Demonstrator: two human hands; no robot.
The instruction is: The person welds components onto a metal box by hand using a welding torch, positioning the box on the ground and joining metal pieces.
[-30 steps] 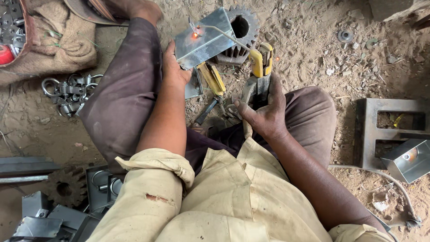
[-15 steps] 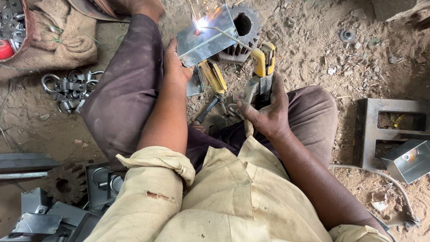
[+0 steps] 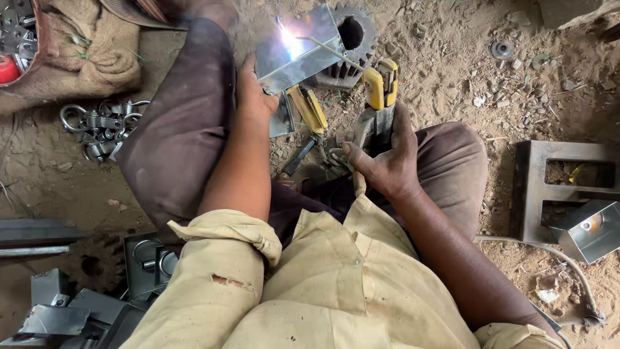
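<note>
Sheet metal piece (image 3: 303,48): lying up and left of the right hand's grip, resting against a gear (image 3: 354,39).
Left hand (image 3: 253,97): nearer, clasping the sheet's lower edge.
Right hand (image 3: 387,161): squeezing the yellow electrode holder (image 3: 380,94).
Rod (image 3: 336,55): slanting up-left, arcing on the sheet.

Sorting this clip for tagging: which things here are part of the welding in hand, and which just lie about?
In use:
left hand steadying the metal sheet
right hand gripping the yellow rod holder
gear under the sheet

Lying about:
pliers
metal rings
metal frame
sacking
</note>
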